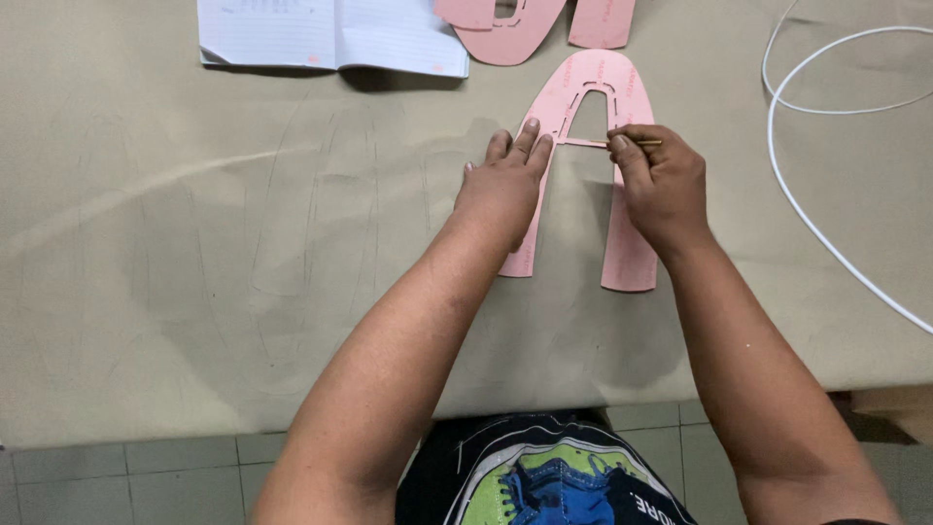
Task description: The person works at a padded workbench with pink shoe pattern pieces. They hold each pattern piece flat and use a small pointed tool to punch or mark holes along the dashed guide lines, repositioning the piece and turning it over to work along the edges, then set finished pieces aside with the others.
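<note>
We press our left hand flat on the pink pattern, long axis near-far, while our right hand pinches a thin stick at its crossbar.

There is one view only, from the camera on my head, so no second view shares any of the scene. It looks steeply down and forward over the desk, from above my chest. My forearms run up from the bottom edge, and my left hand and right hand sit just right of centre, in the upper half of the picture. The view is close: the hands show clearly, fingers and all. The near edge of the desk crosses the lower part, with tiled floor and my shirt below it. The far side is cut off at the top, through an open notebook.
</note>
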### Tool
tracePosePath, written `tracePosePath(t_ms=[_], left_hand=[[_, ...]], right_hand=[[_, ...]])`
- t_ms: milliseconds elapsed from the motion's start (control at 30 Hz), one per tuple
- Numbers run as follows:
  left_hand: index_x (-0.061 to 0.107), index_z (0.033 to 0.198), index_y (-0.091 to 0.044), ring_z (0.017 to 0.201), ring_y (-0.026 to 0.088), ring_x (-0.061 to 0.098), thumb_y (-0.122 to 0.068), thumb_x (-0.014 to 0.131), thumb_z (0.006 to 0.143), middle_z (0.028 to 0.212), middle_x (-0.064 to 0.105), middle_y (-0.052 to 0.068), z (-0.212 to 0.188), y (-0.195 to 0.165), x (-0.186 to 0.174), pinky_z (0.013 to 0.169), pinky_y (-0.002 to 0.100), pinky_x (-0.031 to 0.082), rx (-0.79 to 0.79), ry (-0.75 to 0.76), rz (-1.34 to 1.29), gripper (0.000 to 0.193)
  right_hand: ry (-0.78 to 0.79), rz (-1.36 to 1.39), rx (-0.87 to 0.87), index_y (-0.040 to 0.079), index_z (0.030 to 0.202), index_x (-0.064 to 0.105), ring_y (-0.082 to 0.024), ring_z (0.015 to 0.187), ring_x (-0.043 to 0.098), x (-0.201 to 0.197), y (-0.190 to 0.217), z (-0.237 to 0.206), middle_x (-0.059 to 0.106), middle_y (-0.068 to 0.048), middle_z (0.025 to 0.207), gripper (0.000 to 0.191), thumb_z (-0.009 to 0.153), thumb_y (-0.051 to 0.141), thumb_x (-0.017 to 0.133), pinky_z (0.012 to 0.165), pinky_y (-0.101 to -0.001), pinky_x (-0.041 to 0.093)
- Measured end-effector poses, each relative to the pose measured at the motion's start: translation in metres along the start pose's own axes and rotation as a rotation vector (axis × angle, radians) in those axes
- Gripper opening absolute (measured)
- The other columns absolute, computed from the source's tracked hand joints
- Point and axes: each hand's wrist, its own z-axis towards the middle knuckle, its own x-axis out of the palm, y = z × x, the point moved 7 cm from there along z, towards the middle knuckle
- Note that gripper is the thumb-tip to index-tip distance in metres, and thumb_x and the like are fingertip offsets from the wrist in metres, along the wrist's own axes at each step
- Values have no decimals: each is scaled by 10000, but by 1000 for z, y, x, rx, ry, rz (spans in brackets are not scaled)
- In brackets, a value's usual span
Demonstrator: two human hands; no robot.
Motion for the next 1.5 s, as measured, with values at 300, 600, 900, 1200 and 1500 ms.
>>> tracePosePath(t_ms=[300,600,900,1200,1500], left_hand=[[139,1622,-268,1546,336,162,20,847,702,1711,42,11,1,-9,-10,1104,527,441,-18,-3,30,1196],[190,1618,-275,1537,350,194,-22,662,886,1709,81,26,1,-8,-11,1068,551,468,-3,-69,23,907],[232,1601,-262,1530,346,211,-75,623,925,1705,112,31,8,-2,-7,1072,591,446,0,-79,0,803],[310,1539,-132,1520,338,223,-38,691,852,1695,141,33,9,-2,-11,1052,552,480,16,-72,8,791],[330,1527,-131,1496,348,264,-83,655,893,1684,172,41,10,3,-11,1016,578,500,29,-136,0,714]], right_hand=[[-16,-35,7,-12,1120,723,-130,872,725,-7,3,60,772,-79,970,198,1074,148,618,806,-283,578],[19,-109,-101,8,1109,741,-175,851,747,1,13,68,780,-100,974,187,1071,166,647,766,-313,573],[214,-230,-117,31,1074,749,-222,833,747,18,15,57,767,-116,945,185,1040,197,675,771,-338,571],[169,-363,-282,31,1050,755,-284,816,722,29,24,63,759,-132,938,183,1036,206,704,755,-384,566],[320,-447,-282,59,1027,774,-328,814,706,42,24,64,752,-128,932,157,995,194,701,727,-420,555]])
